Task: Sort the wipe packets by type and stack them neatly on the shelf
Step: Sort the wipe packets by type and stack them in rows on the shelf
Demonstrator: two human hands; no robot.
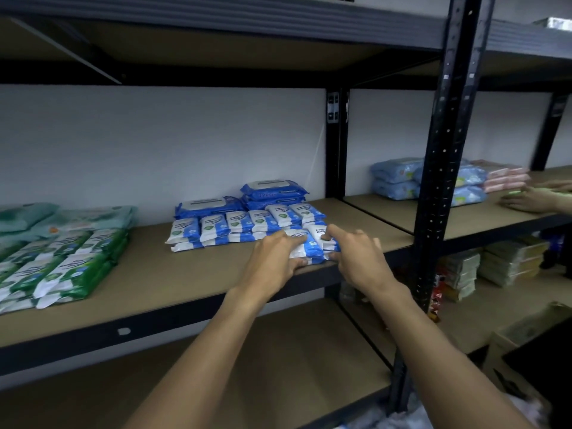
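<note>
The sorting is looking well advanced. Both hands are working at the front stack of blue-and-white packets [305, 246], which is sitting near the front edge of the shelf [198, 274], just before the row of matching packets [238, 226]. The left hand [278, 258] is gripping the stack from its left side, fingers curled over the top packet and thumb at the front edge. The right hand [356, 255] is pinching it from the right, forefinger stretched across the top and thumb low on the side. In my judgement the hands are squaring this stack into line.

The types are already lying apart:
- The large blue packs [272, 193] are piled behind the row.
- The green packets [62, 267] are lying in rows at the far left, with pale green packs [83, 216] behind them.
- The light blue packs [396, 181] and pink packs [504, 178] are stacked in the next bay, where another person's hand [526, 201] is resting on the board.

What seems to be left is tidying this last stack (whether more loose packets are waiting out of view, I cannot tell).
</note>
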